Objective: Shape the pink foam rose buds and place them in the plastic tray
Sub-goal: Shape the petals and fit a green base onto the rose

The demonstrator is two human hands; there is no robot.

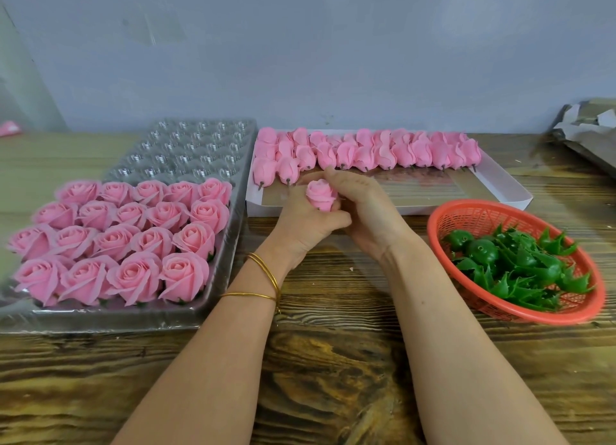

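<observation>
My left hand (305, 226) grips a pink foam rose bud (320, 194) upright from below, in the middle of the table. My right hand (361, 204) curls against the bud's right side, its fingers on the petals. To the left, the clear plastic tray (186, 144) holds several opened pink roses (133, 237) in its near rows; its far cups are bare. Behind my hands, a white flat box (500, 191) holds rows of closed pink buds (366, 151) lying on their sides, stems toward me.
A red mesh basket (443, 221) with several green plastic calyxes (513, 267) sits at the right. Crumpled paper and cardboard (586, 124) lie at the far right. The wooden table (333, 361) ends at a grey wall behind. Gold bangles circle my left wrist.
</observation>
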